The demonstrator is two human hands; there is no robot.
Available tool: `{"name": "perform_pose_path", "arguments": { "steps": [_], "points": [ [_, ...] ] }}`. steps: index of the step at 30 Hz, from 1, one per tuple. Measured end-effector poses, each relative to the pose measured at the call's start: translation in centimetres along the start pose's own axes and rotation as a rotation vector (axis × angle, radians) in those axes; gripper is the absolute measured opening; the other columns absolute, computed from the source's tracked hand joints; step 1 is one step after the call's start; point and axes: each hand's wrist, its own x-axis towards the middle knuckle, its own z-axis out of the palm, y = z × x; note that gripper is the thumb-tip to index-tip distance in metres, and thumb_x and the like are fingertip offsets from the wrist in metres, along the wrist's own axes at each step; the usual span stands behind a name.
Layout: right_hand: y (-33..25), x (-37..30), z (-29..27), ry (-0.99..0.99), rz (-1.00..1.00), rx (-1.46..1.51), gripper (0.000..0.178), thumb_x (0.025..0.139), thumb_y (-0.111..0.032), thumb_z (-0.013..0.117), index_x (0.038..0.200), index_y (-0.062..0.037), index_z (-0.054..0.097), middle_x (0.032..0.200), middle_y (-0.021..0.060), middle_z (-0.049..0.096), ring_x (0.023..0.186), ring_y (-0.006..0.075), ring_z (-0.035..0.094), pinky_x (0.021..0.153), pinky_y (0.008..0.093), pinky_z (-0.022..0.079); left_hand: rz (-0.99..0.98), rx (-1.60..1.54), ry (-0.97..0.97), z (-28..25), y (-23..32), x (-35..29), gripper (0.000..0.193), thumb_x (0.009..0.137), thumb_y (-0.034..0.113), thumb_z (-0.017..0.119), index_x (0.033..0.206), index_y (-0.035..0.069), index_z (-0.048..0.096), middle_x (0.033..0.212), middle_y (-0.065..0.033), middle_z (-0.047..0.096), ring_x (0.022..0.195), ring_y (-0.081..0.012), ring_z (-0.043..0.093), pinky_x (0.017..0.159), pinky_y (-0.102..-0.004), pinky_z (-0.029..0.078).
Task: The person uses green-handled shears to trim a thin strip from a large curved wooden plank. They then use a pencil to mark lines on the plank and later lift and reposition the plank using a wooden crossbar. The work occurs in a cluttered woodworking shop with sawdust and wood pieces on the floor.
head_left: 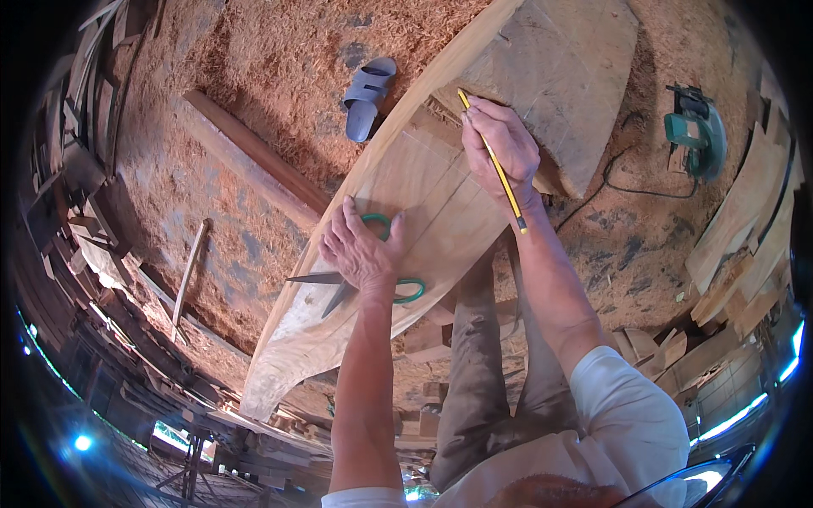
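Observation:
A long, curved wooden plank [440,182] runs diagonally in front of me, tapering toward the lower left. My right hand [506,151] grips a yellow and black pencil [500,173], its tip near the edge of a wide, flat wooden board [563,85] that lies over the plank's far end. Resting on the plank near its left edge, my left hand [362,247] has its thumb apart from the fingers. Green-handled scissors [410,291] lie with spread blades on the plank, partly covered by that hand and wrist.
A grey slipper [369,97] lies on the shavings-covered ground beyond the plank. To the left, a thick beam [254,157] reaches the plank's edge. A green circular saw [696,135] with a black cord sits at right. Stacked boards [741,220] line both sides.

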Motion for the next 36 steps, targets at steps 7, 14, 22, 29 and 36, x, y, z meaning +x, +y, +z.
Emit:
{"name": "perform_pose_path", "arguments": {
  "steps": [7,14,22,29,36],
  "points": [
    [0.2,-0.7,0.1,-0.215,-0.032,-0.063,0.022,0.080,0.010,0.078,0.098,-0.0004,0.070,0.099,0.0166,0.075,0.085,0.0293,0.076,0.073,0.0357,0.063,-0.001,0.013,-0.005,0.1,-0.1,-0.1,0.095,0.073,0.063,0.080,0.147,0.011,0.051,0.133,-0.0116,0.056,0.125,-0.0321,0.051,0.112,-0.0569,0.032],
    [0.6,-1.3,0.4,-0.195,-0.025,-0.034,0.025,0.079,0.009,0.076,0.100,-0.0015,0.067,0.100,0.0115,0.072,0.080,0.0280,0.072,0.067,0.0357,0.061,-0.008,0.016,-0.014,0.1,0.0,0.0,0.095,0.073,0.064,0.081,0.147,0.011,0.051,0.134,-0.0112,0.056,0.125,-0.0320,0.051,0.112,-0.0567,0.031],
    [0.1,-1.6,0.5,-0.140,0.081,0.034,0.020,0.084,0.009,0.077,0.099,0.0002,0.067,0.098,0.0183,0.076,0.089,0.0317,0.077,0.076,0.0362,0.064,-0.005,0.020,-0.007,0.0,0.1,0.0,0.095,0.074,0.064,0.080,0.147,0.011,0.051,0.135,-0.0107,0.055,0.127,-0.0323,0.050,0.113,-0.0568,0.031],
    [0.3,-2.2,0.7,-0.174,0.131,0.044,0.019,0.085,0.008,0.076,0.100,-0.0004,0.067,0.099,0.0179,0.075,0.090,0.0318,0.077,0.076,0.0367,0.064,0.008,0.004,0.009,0.4,-0.2,-0.2,0.094,0.075,0.064,0.080,0.147,0.011,0.050,0.139,-0.0105,0.054,0.129,-0.0329,0.049,0.113,-0.0574,0.031],
    [-0.5,-2.6,0.6,-0.129,0.247,0.142,0.018,0.085,0.007,0.076,0.098,-0.0011,0.066,0.098,0.0165,0.075,0.087,0.0317,0.076,0.074,0.0367,0.062,0.041,0.045,-0.012,-0.3,0.2,0.0,0.093,0.083,0.061,0.074,0.153,0.007,0.043,0.138,-0.0140,0.054,0.130,-0.0341,0.050,0.110,-0.0557,0.033]
  ]
}}
